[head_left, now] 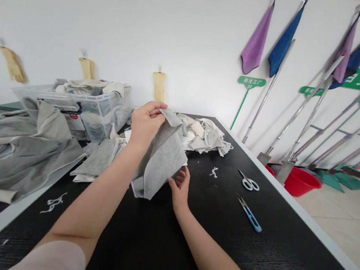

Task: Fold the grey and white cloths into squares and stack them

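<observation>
My left hand (148,120) pinches the top corner of a grey sewn fabric piece (166,157), which hangs tilted above the black tabletop. At the fabric's lower right edge is my right hand (180,190), its thumb and fingers apart and curved. Whether its fingertips touch the cloth I cannot tell. Left of the held piece lies a stack of folded grey cloth (100,160). Behind it to the right is a heap of grey and cream cloth pieces (208,136).
Blue-handled thread snips (250,214) and small scissors (249,182) lie on the right of the black table (218,253). A clear plastic bin (96,120) full of cloth stands at the back left, near a large grey cloth pile (27,147). Thread scraps (53,202) lie about.
</observation>
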`<state>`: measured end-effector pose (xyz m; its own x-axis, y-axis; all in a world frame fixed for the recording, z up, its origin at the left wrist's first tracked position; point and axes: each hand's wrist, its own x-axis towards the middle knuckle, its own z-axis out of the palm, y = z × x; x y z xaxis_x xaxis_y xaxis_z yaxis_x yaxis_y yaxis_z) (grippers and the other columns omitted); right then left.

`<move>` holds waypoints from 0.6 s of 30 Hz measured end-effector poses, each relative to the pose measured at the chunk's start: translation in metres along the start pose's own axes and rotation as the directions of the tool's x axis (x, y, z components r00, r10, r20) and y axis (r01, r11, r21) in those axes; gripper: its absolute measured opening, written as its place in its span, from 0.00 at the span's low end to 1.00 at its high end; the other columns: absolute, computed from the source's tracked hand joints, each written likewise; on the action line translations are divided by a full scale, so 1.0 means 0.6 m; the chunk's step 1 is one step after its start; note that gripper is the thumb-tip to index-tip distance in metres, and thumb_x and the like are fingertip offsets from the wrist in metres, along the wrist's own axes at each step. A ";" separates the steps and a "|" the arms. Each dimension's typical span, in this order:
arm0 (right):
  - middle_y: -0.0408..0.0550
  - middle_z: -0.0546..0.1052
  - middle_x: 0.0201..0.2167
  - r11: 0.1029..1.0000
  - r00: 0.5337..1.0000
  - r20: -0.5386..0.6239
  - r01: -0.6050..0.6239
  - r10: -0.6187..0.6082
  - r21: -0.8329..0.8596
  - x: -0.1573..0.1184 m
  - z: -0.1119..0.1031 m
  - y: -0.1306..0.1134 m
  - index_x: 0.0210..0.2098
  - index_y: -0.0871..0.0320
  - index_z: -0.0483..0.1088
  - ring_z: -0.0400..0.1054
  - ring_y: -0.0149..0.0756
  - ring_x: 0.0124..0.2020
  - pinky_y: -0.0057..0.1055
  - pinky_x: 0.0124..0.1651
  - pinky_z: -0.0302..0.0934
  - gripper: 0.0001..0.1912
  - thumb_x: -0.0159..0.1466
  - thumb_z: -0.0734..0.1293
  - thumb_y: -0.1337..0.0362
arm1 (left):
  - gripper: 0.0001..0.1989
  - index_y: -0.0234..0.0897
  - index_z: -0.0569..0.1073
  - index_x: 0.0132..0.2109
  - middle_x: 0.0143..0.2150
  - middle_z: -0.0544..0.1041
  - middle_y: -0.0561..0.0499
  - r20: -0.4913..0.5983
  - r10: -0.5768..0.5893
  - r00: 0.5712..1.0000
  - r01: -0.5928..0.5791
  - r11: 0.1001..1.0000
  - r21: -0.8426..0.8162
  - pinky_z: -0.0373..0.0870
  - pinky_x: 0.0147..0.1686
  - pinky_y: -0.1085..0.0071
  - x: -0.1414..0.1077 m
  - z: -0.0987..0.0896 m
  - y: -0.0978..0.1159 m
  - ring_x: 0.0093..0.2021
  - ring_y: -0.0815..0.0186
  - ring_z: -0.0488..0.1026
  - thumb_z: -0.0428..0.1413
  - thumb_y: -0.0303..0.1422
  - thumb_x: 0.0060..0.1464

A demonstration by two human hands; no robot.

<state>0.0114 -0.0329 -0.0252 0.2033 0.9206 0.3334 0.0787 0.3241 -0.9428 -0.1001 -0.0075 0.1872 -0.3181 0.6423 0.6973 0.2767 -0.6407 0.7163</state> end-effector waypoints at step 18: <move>0.44 0.69 0.33 0.822 0.950 0.012 0.275 -0.311 -0.499 0.060 -0.019 -0.185 0.33 0.55 0.67 0.61 0.34 0.36 0.27 0.35 0.53 0.11 0.54 0.56 0.64 | 0.06 0.36 0.66 0.23 0.30 0.66 0.52 0.242 0.273 0.931 -0.364 0.666 0.651 0.59 0.34 0.71 -0.039 0.006 0.069 0.35 0.66 0.63 0.52 0.33 0.43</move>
<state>0.0210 -0.0383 0.0913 0.1574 0.7767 0.6099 0.6073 0.4108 -0.6800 -0.0778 -0.0473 0.2008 -0.0009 0.5254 0.8508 0.8902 -0.3872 0.2401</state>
